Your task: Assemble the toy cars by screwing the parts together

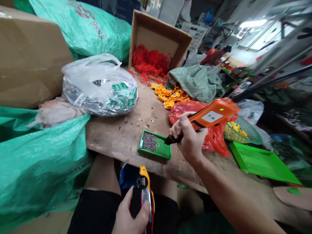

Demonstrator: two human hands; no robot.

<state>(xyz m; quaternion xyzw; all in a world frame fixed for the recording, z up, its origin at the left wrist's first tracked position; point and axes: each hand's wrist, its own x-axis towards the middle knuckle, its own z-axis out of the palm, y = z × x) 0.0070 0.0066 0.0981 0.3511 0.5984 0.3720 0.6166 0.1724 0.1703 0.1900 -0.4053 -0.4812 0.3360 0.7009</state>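
My right hand (191, 138) is wrapped round an orange cordless electric screwdriver (212, 113) with a green light on its body. Its black nose points down at the right part of a small green tray (162, 157); whether it touches anything there I cannot tell. Small dark screws (149, 142) are heaped in the tray's left half. Low in front of my lap, my left hand (133, 211) grips a black, yellow and silver handheld piece (142, 185) with a round black joint near its top. Its exact kind is unclear.
On the wooden bench (117, 133) lie a clear plastic bag (99, 87), yellow-orange parts (170, 95) and a red bag (185, 110). Behind stands a cardboard box (158, 32) with red netting. To the right are a green basket (243, 131) and a green tray (265, 162). People work far back.
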